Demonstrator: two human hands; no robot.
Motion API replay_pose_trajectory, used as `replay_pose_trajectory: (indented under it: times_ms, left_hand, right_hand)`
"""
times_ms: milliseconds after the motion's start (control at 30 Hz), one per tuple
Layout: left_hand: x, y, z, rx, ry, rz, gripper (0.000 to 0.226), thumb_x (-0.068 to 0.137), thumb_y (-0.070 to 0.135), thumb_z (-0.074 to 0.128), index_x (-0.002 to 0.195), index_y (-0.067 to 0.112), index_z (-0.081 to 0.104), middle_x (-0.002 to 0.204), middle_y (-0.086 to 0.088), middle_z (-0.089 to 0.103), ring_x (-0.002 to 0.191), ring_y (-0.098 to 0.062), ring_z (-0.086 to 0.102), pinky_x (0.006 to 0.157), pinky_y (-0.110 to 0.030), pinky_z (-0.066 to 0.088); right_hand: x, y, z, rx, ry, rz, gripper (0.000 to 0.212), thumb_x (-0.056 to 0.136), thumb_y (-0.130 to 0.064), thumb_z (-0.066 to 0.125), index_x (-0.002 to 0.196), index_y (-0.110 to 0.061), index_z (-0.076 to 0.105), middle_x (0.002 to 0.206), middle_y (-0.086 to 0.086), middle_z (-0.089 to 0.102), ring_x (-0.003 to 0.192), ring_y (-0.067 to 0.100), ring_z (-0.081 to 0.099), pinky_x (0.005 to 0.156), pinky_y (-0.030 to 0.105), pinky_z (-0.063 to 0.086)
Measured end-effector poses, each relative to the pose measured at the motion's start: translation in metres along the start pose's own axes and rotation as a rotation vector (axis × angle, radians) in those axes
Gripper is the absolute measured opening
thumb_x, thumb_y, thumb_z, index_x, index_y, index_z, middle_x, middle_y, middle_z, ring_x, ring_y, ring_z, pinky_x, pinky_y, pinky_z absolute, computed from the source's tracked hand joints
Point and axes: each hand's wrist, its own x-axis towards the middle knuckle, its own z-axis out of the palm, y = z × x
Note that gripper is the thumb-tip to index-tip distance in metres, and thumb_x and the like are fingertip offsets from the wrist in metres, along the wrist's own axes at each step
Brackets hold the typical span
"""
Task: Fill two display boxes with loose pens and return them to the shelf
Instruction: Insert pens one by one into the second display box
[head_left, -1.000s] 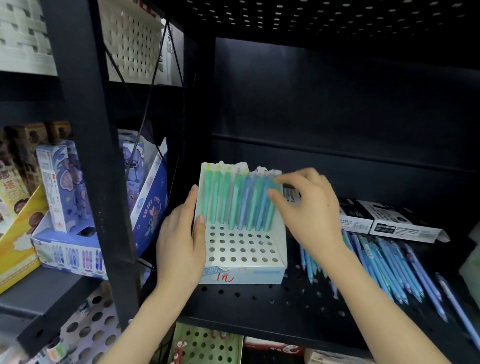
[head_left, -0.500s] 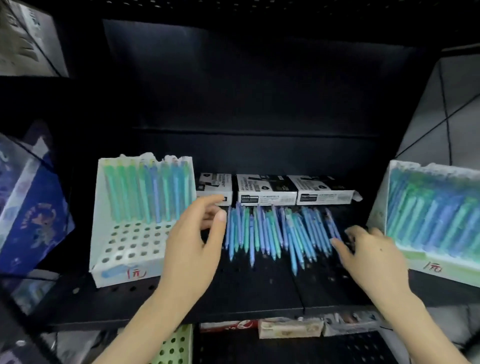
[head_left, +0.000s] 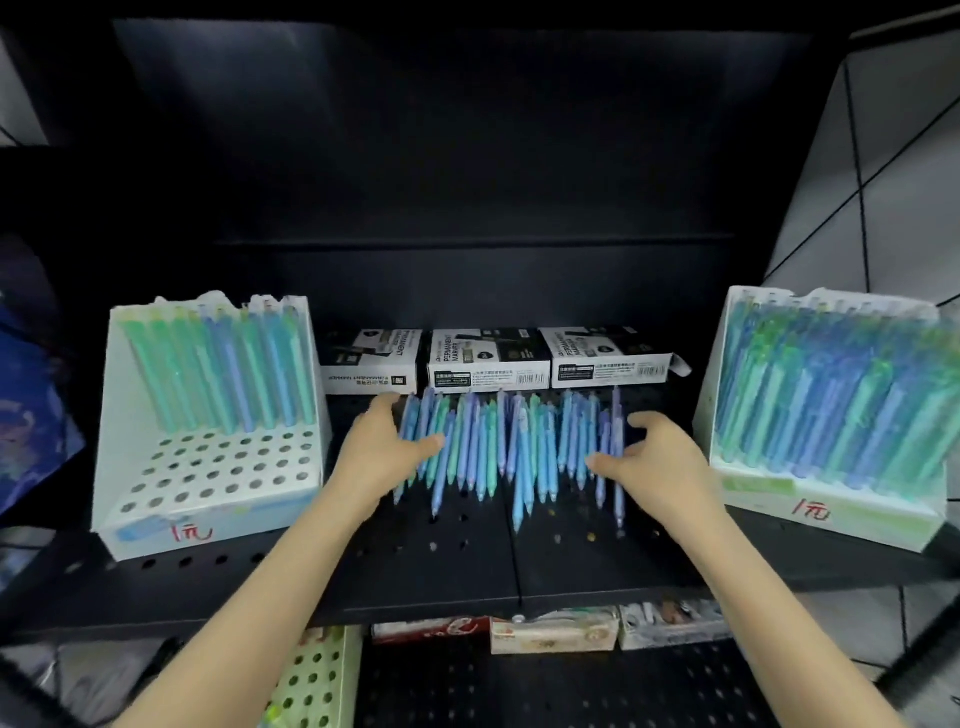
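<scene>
The loose pens (head_left: 488, 441) lie side by side in a row on the middle of the shelf (head_left: 441, 561), long axes running from back to front edge, just in front of three marker boxes (head_left: 488, 358); the left grip (head_left: 382, 457) sits at the row's left end and the right grip (head_left: 662, 465) at its right end, so the pens lie between them; both grips are apart, fingers spread and curved, thumbs over the outermost pens, clamped on nothing; sweeping inward would likely bunch the row; the left display box (head_left: 218, 478), at the shelf's left edge, has mostly bare holes and is nearer the left grip; the right display box (head_left: 831, 514), blurred, looks nearly full.
</scene>
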Motion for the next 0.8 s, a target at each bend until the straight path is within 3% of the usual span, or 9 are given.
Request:
replay_pose_trajectory:
  times_ms: [133,233,300,367,400,500,600,733,800]
  left_hand:
    - [0.012,0.009,-0.002,-0.022,-0.024,-0.13,0.088,0.075,0.013,0.077,0.144,0.006,0.024,0.137,-0.016,0.046,0.121,-0.028,0.048,0.092,-0.03,0.039]
    - [0.015,0.012,-0.002,-0.02,-0.052,-0.199,0.077,0.075,0.012,0.077,0.138,-0.001,0.033,0.134,-0.016,0.048,0.119,-0.028,0.049,0.094,-0.032,0.039]
    - [0.015,0.013,-0.001,-0.004,-0.067,-0.205,0.055,0.079,0.011,0.073,0.125,0.0,0.047,0.123,-0.016,0.053,0.105,-0.025,0.054,0.084,-0.03,0.042]
    - [0.015,0.014,-0.001,0.04,-0.059,-0.168,0.014,0.082,0.008,0.067,0.089,0.01,0.056,0.098,-0.014,0.053,0.076,-0.019,0.051,0.063,-0.027,0.038]
    - [0.017,0.013,0.0,0.055,-0.054,-0.152,0.014,0.083,0.007,0.064,0.079,0.012,0.051,0.09,-0.012,0.05,0.069,-0.018,0.046,0.057,-0.026,0.033]
    - [0.017,0.014,0.002,0.097,-0.049,-0.144,0.015,0.089,0.006,0.054,0.077,0.011,0.047,0.074,-0.006,0.045,0.061,-0.014,0.041,0.051,-0.022,0.029]
    - [0.017,0.013,0.003,0.105,-0.063,-0.122,0.039,0.095,0.007,0.044,0.065,0.022,0.026,0.066,0.004,0.027,0.056,-0.006,0.026,0.05,-0.017,0.02]
    - [0.019,0.01,0.003,0.105,-0.045,-0.094,0.015,0.098,0.011,0.039,0.083,0.011,0.041,0.066,0.001,0.033,0.054,-0.009,0.029,0.048,-0.02,0.024]
    - [0.017,0.01,0.001,0.071,-0.031,-0.067,0.02,0.098,0.009,0.037,0.078,0.011,0.041,0.066,-0.004,0.037,0.054,-0.013,0.031,0.049,-0.023,0.025]
  right_hand:
    - [0.014,0.001,0.01,0.068,0.034,-0.016,0.045,0.079,-0.029,0.071,0.114,-0.006,0.052,0.08,0.016,0.063,0.072,0.028,0.062,0.063,0.037,0.048]
    - [0.018,0.008,0.011,0.185,0.04,-0.002,0.05,0.079,-0.025,0.072,0.122,-0.009,0.052,0.075,0.01,0.063,0.067,0.023,0.06,0.061,0.034,0.046]
    - [0.017,0.01,0.009,0.284,0.035,0.015,0.055,0.08,-0.019,0.072,0.128,-0.009,0.048,0.076,0.006,0.062,0.068,0.02,0.059,0.066,0.034,0.047]
    - [0.015,0.01,0.008,0.358,0.044,0.017,0.055,0.081,-0.017,0.072,0.13,-0.008,0.047,0.074,0.001,0.059,0.07,0.017,0.058,0.071,0.036,0.047]
    - [0.014,0.009,0.008,0.38,0.051,0.013,0.055,0.081,-0.017,0.071,0.13,-0.008,0.048,0.074,-0.001,0.058,0.072,0.018,0.059,0.073,0.037,0.048]
    - [0.013,0.01,0.007,0.423,0.072,0.005,0.052,0.084,-0.018,0.068,0.13,-0.007,0.048,0.074,-0.004,0.055,0.071,0.014,0.055,0.072,0.034,0.042]
    - [0.011,0.011,0.006,0.419,0.082,-0.003,0.05,0.085,-0.019,0.067,0.13,-0.006,0.049,0.071,-0.002,0.056,0.072,0.017,0.056,0.073,0.033,0.041]
    - [0.007,0.011,0.008,0.378,0.08,-0.019,0.053,0.082,-0.025,0.07,0.128,-0.006,0.051,0.063,-0.001,0.054,0.078,0.026,0.062,0.076,0.036,0.047]
    - [0.006,0.011,0.008,0.402,0.099,-0.021,0.051,0.083,-0.025,0.069,0.127,-0.005,0.052,0.062,0.002,0.054,0.079,0.029,0.063,0.079,0.039,0.048]
